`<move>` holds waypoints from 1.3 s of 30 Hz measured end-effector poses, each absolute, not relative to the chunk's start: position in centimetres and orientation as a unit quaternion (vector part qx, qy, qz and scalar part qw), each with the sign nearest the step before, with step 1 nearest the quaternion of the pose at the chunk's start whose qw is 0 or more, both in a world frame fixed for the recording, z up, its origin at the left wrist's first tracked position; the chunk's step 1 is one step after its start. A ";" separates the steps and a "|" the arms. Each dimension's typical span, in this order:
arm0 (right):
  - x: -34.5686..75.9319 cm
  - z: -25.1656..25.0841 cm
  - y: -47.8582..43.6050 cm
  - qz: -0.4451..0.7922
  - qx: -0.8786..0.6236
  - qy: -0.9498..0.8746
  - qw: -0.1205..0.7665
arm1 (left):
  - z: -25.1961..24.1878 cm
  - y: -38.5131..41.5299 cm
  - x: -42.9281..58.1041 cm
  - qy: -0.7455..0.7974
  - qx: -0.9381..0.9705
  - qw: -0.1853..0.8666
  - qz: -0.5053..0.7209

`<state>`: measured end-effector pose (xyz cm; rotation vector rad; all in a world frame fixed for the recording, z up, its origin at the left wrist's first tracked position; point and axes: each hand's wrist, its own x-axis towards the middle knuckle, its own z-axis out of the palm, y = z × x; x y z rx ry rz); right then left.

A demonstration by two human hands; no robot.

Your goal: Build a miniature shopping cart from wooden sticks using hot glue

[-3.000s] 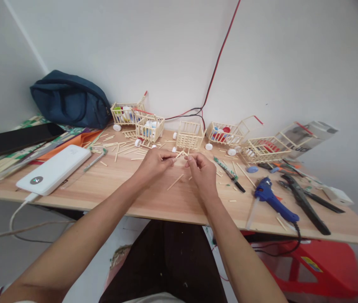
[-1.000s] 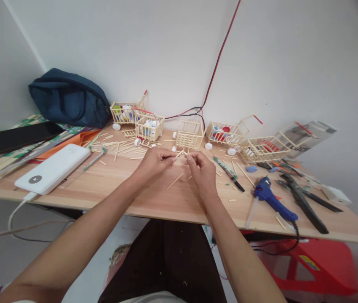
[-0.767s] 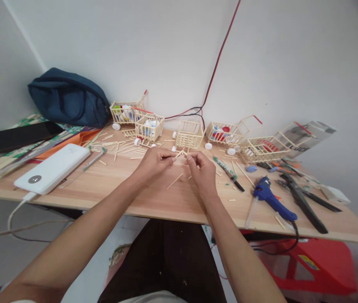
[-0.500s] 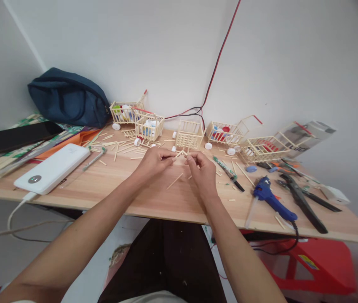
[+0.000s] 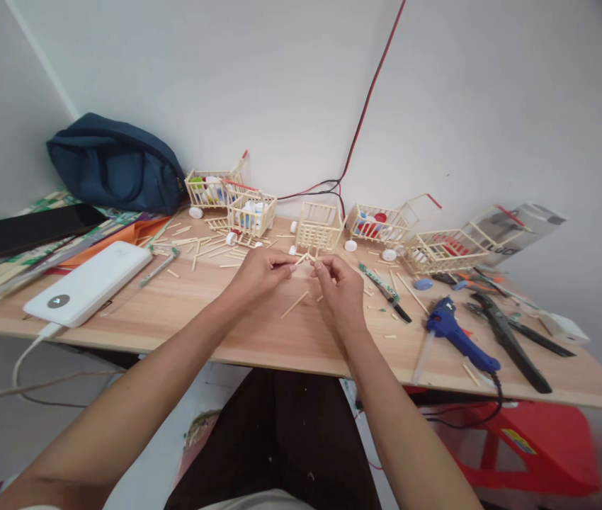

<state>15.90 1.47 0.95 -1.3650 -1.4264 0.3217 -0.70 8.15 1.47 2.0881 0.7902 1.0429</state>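
Between my fingertips is a small piece of pale wooden sticks (image 5: pixel 308 256) that meet in a shallow peak. My left hand (image 5: pixel 266 276) pinches its left end, and my right hand (image 5: pixel 339 283) pinches the right end. Just behind it stands a miniature stick cart (image 5: pixel 318 228) with white wheels; whether the piece touches the cart I cannot tell. A loose stick (image 5: pixel 294 304) lies on the table between my wrists, and a shorter bit rests by my right fingers.
Other little carts holding coloured caps stand behind, such as one on the left (image 5: pixel 251 216) and one on the right (image 5: pixel 378 223). A blue glue gun (image 5: pixel 460 333), pliers (image 5: pixel 510 340) and a pen (image 5: pixel 384 290) lie right. A white power bank (image 5: pixel 88 283) and blue bag (image 5: pixel 117 163) sit left.
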 end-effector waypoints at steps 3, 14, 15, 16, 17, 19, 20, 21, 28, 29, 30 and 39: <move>15.9 0.9 1.5 0.135 -0.576 -0.598 0.540 | 1.4 8.2 -0.7 0.300 0.799 0.332 0.401; 15.9 0.9 1.5 0.133 -0.578 -0.601 0.537 | 1.5 8.0 -0.7 0.301 0.793 0.342 0.404; 15.9 0.9 1.5 0.133 -0.579 -0.600 0.536 | 1.5 8.0 -0.7 0.301 0.794 0.341 0.404; 15.9 0.9 1.5 0.133 -0.579 -0.599 0.537 | 1.5 8.0 -0.7 0.300 0.795 0.340 0.404; 15.9 1.0 1.5 0.133 -0.579 -0.599 0.537 | 1.5 8.0 -0.7 0.300 0.795 0.339 0.403; 15.9 1.0 1.5 0.131 -0.577 -0.601 0.537 | 1.6 8.0 -0.7 0.303 0.796 0.339 0.401; 15.9 1.0 1.5 0.130 -0.576 -0.602 0.538 | 1.6 8.0 -0.7 0.303 0.796 0.339 0.400; 15.9 1.0 1.5 0.130 -0.575 -0.602 0.539 | 1.6 8.0 -0.7 0.303 0.796 0.339 0.400; 15.9 0.8 1.6 0.135 -0.577 -0.598 0.540 | 1.7 7.9 -0.7 0.303 0.798 0.334 0.401; 15.9 0.9 1.6 0.134 -0.576 -0.599 0.539 | 1.7 7.9 -0.7 0.302 0.798 0.335 0.401; 15.9 0.9 1.6 0.134 -0.577 -0.599 0.539 | 1.7 7.9 -0.7 0.302 0.798 0.335 0.400; 15.9 0.9 1.5 0.132 -0.577 -0.601 0.537 | 1.6 8.0 -0.7 0.305 0.796 0.336 0.400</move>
